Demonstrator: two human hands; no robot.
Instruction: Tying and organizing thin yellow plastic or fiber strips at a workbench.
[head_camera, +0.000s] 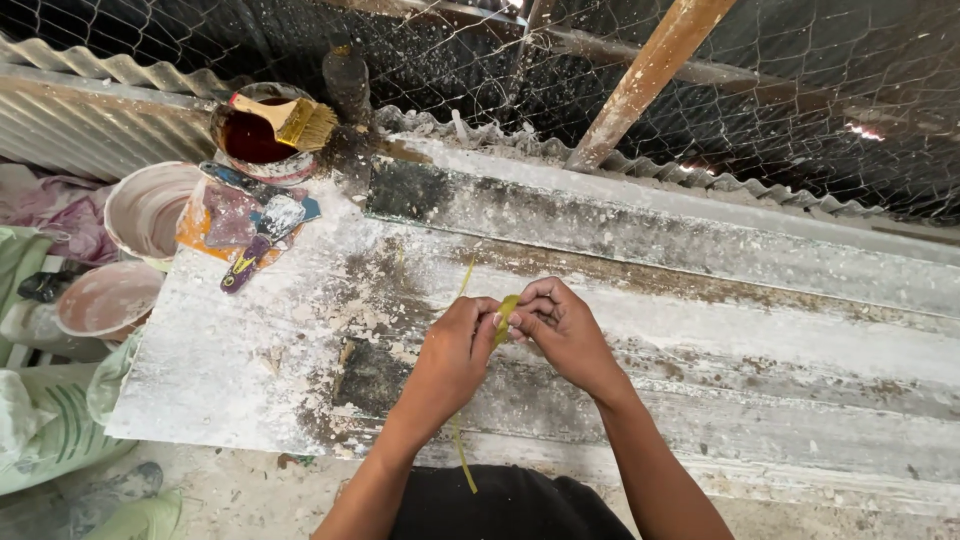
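Boards make up the work surface: a broad slab of weathered planks (700, 330), coated in flaking white paint with dark bare patches showing through, set on a slant before a run of corrugated sheeting (90, 120). Chicken wire (800, 90) closes the space behind, and a paint-flecked wooden pole (650, 70) leans across it. At the middle of the slab the person's left hand (455, 345) and right hand (565, 330) meet, fingertips pressed together on a thin yellow-green strip (507, 310); both grips are pinched closed on it. The strip runs up from the fingers toward the far boards and trails down past the near edge, over the dark garment at the person's waist. At the far left corner stands a tin of dark red liquid (250, 135) with a broad paintbrush (290, 118) laid across its rim. Just in front of the tin lies a putty knife (262, 238) on a stained scrap of card (205, 220). Off the left edge sit two pale buckets (150, 205), crusted with dried pinkish residue, near crumpled cloth and green-printed sacks (45, 420). Ground below is dusty concrete (240, 495), speckled white.
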